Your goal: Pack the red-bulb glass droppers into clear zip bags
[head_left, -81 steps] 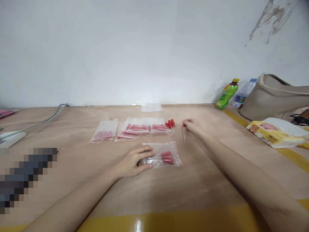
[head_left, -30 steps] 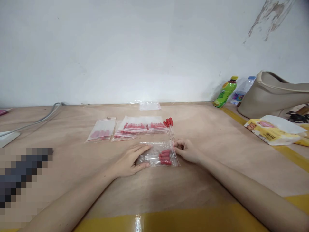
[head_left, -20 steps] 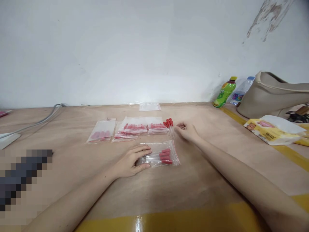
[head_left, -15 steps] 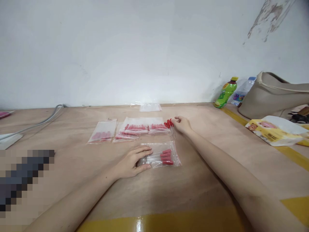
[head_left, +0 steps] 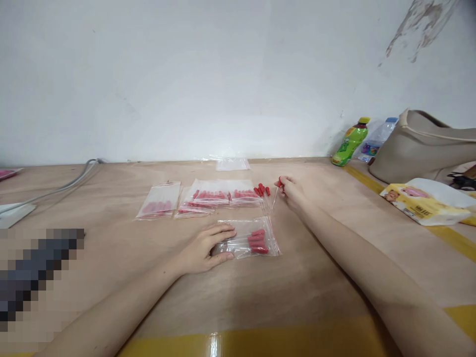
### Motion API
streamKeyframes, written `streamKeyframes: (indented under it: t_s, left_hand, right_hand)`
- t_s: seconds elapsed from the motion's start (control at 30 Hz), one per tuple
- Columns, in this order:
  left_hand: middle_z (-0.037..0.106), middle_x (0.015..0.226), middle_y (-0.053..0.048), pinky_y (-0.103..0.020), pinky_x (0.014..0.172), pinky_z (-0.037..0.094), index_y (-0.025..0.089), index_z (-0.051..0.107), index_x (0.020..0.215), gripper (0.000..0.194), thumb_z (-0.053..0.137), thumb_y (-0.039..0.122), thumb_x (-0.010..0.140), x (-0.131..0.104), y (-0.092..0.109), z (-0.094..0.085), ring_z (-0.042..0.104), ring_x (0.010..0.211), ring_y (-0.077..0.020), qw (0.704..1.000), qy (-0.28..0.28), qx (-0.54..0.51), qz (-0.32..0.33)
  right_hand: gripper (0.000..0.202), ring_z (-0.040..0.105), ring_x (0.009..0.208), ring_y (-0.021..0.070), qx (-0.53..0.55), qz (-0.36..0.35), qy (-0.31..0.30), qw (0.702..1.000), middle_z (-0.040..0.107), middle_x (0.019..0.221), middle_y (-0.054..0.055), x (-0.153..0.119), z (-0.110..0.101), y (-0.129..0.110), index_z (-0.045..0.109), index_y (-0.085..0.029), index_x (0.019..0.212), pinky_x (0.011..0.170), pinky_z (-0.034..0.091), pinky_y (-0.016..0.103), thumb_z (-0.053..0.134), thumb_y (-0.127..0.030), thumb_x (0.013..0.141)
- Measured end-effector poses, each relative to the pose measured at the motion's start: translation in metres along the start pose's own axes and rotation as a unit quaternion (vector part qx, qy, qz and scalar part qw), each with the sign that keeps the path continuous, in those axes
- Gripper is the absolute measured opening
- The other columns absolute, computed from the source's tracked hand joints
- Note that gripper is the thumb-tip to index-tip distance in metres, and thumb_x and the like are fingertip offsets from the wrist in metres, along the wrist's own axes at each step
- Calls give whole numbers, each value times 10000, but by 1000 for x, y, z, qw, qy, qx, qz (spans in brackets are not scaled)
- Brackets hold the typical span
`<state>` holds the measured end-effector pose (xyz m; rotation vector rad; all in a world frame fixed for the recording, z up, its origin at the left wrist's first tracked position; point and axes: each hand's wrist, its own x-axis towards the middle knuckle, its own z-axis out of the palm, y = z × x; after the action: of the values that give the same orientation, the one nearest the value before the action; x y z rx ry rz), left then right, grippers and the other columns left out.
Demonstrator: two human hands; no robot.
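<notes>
My left hand (head_left: 210, 248) lies with its fingers apart on the left end of a clear zip bag (head_left: 241, 227), pressing it to the table. Inside that bag are several droppers with red rubber bulbs (head_left: 257, 242), bulbs toward the right. My right hand (head_left: 292, 191) pinches the red bulb of a single dropper (head_left: 275, 198), whose clear tube slants downward. Just left of it, a few loose red-bulbed droppers (head_left: 262, 190) lie on the table. Behind my left hand, several filled zip bags (head_left: 210, 198) overlap, and another filled bag (head_left: 158, 203) lies to their left.
A flat clear bag (head_left: 233, 164) lies against the wall. On the right are a green bottle (head_left: 350, 144), a clear bottle (head_left: 377, 139), a beige bag (head_left: 420, 148) and a yellow-white packet (head_left: 420, 201). A grey cable (head_left: 70, 184) runs along the left; a blurred dark object (head_left: 33, 277) lies nearer.
My right hand has moved slightly right, drawing one dropper away from the loose group. My left hand stays on the bag.
</notes>
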<state>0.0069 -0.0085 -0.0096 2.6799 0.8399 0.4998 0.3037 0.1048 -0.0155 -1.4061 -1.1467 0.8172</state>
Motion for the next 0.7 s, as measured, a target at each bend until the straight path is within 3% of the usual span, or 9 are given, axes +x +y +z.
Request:
streamKeyframes:
  t_s: [0.3,0.6,0.7]
  left_hand:
    - [465,1287,-83,-405,999,355,224,451,1263,474,532,385,825,0,-2,2,432,1182,-230,1000,6,-7,7]
    - [467,1283,-83,-411,993,351,227,402,1291,509,529,385,824,0,0,1,429,1180,-238,1000,7,-14,-4]
    - [456,1291,-85,-415,988,348,227,361,1315,545,528,394,824,-1,2,0,424,1179,-243,1000,9,-14,-10]
  right_hand:
    - [290,474,417,58,222,24,43,974,551,586,-61,-73,-28,1,429,-217,844,367,383,153,611,-381,689]
    - [346,611,562,97,277,67,-42,958,610,650,-53,-105,-17,2,424,-222,835,563,508,228,682,-356,647]
    - [336,623,628,97,244,81,-114,960,634,689,-27,-114,-18,1,465,-197,819,627,504,228,698,-357,638]
